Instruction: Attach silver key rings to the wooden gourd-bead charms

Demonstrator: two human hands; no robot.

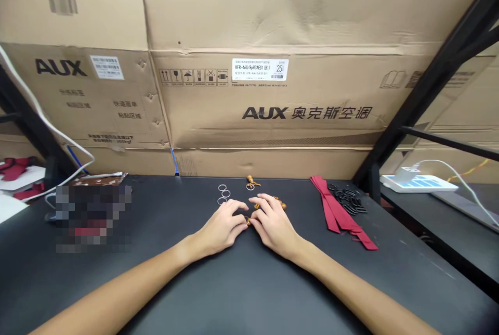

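Note:
My left hand [223, 227] and my right hand [273, 223] rest on the black table [241, 293], fingertips meeting over a small brown wooden piece [248, 220] pinched between them. Another brown piece [281, 204] peeks out behind my right hand's fingers. Three small metal rings [223, 194] lie just beyond my left hand. A further small brown figure with a ring [251, 184] sits near the table's back edge.
Red ribbon strips [338, 211] and a pile of black rings [348, 198] lie to the right. Large AUX cardboard boxes [273, 90] wall the back. A black shelf post [421, 85] slants at right, a white power strip [417, 182] beyond it. A blurred patch sits at left.

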